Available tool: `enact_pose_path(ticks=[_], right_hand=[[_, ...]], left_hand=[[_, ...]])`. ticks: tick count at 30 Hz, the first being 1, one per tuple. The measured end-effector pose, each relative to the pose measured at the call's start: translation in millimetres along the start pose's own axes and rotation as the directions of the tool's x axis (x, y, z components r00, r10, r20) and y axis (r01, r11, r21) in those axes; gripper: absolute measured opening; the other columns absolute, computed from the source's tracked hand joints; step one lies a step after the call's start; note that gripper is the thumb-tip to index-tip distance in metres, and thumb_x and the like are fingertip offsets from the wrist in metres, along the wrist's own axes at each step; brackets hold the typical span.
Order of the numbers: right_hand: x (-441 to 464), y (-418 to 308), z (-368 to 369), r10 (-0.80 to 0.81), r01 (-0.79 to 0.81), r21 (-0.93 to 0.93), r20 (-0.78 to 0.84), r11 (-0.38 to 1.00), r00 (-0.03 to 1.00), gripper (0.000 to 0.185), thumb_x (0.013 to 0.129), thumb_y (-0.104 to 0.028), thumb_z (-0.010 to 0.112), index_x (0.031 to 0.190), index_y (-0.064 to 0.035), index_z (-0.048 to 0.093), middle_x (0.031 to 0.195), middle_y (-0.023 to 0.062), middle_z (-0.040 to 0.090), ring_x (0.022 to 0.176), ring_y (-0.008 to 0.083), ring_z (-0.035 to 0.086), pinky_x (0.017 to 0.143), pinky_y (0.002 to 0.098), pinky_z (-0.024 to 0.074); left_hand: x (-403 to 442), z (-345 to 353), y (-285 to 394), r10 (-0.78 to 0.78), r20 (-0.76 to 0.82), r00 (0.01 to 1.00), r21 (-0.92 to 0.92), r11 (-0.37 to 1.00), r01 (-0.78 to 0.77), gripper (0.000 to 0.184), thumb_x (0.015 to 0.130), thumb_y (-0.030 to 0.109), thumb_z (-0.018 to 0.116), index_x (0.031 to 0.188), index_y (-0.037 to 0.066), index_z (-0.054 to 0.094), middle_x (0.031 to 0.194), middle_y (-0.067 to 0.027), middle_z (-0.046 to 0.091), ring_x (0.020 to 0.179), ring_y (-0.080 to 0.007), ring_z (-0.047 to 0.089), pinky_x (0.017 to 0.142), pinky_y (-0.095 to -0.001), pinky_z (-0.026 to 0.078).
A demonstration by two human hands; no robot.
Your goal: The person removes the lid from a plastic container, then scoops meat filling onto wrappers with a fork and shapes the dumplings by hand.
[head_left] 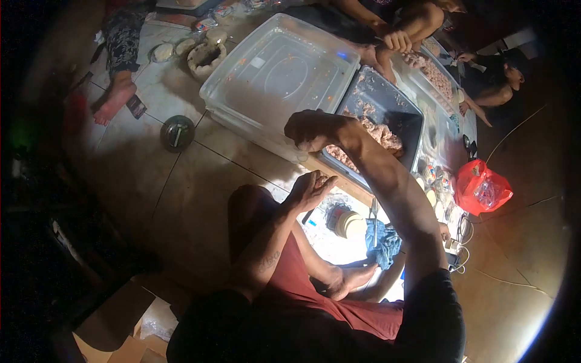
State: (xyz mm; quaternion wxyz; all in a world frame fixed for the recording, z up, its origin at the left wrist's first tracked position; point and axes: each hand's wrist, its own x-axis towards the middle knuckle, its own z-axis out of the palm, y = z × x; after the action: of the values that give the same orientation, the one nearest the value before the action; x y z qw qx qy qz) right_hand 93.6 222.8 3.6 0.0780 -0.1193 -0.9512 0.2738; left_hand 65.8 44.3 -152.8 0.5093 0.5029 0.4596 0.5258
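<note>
My left hand (308, 192) is raised above my lap, palm up and fingers curled inward. A small pinkish bit shows at its fingers, too indistinct to name. Bent at the wrist, my right hand (313, 130) hangs in shadow over the near right corner of the clear plastic bin (236, 121). Its fingers are closed, and what they hold, if anything, is hidden. Beneath my right forearm is a grey tub (413, 130) with pink minced meat (382, 136) in it. A pale-lidded jar (351, 225) stands below, beside a blue cloth (381, 245) with a fork (374, 212) on it.
Other people sit at the far side; one person's hand (397, 39) is near a long tray of minced meat (434, 75). A red plastic bag (482, 187) and cables lie right. A round glass dish (177, 134) and another person's foot (115, 100) are on the tiles left.
</note>
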Motion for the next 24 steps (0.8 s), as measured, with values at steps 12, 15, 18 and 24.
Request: enact_pose_path(ticks=[12,15,18,24], right_hand=[[-96,-156,-55,0.73,-0.761,-0.091,-0.231,0.642,0.644,0.05,0.093,-0.022,0.061,0.139,-0.0037,0.052,0.121,0.0265,0.059,0.114,0.0384,0.06,0.092,0.0486,0.0496],[-124,-167,4,0.727,-0.796,-0.245,-0.325,0.553,0.605,0.062,0.094,-0.044,0.067,0.135,0.0,0.052,0.116,0.0235,0.06,0.105,0.0411,0.062,0.089,0.046,0.0513],[-141,-142,32,0.644,-0.715,-0.065,-0.382,0.696,0.662,0.042,0.09,-0.017,0.069,0.125,0.0028,0.057,0.102,0.0226,0.063,0.086,0.0379,0.065,0.075,0.0445,0.0534],[-90,-141,-53,0.413,-0.402,0.123,-0.435,0.907,0.8,0.019,0.088,-0.009,0.065,0.104,0.0026,0.066,0.096,0.0191,0.065,0.077,0.0369,0.064,0.07,0.0441,0.0504]], left_hand=[[6,-29,66,-0.217,0.394,0.893,-0.446,0.804,0.392,0.064,0.099,0.059,0.054,0.113,-0.002,0.063,0.101,-0.0053,0.066,0.093,-0.0137,0.06,0.079,-0.0319,0.05],[-1,-24,83,-0.211,0.441,0.872,-0.614,0.637,0.465,0.067,0.102,0.057,0.048,0.135,-0.001,0.055,0.13,-0.0092,0.061,0.117,-0.0172,0.059,0.1,-0.0353,0.05],[-4,-31,93,-0.033,0.507,0.861,-0.715,0.542,0.442,0.076,0.101,0.061,0.046,0.142,-0.002,0.05,0.135,-0.0094,0.06,0.125,-0.0214,0.058,0.11,-0.0392,0.044],[2,-34,94,-0.274,0.43,0.86,-0.5,0.721,0.48,0.052,0.103,0.047,0.054,0.124,0.0,0.06,0.12,-0.009,0.069,0.109,-0.021,0.066,0.094,-0.0342,0.053]])
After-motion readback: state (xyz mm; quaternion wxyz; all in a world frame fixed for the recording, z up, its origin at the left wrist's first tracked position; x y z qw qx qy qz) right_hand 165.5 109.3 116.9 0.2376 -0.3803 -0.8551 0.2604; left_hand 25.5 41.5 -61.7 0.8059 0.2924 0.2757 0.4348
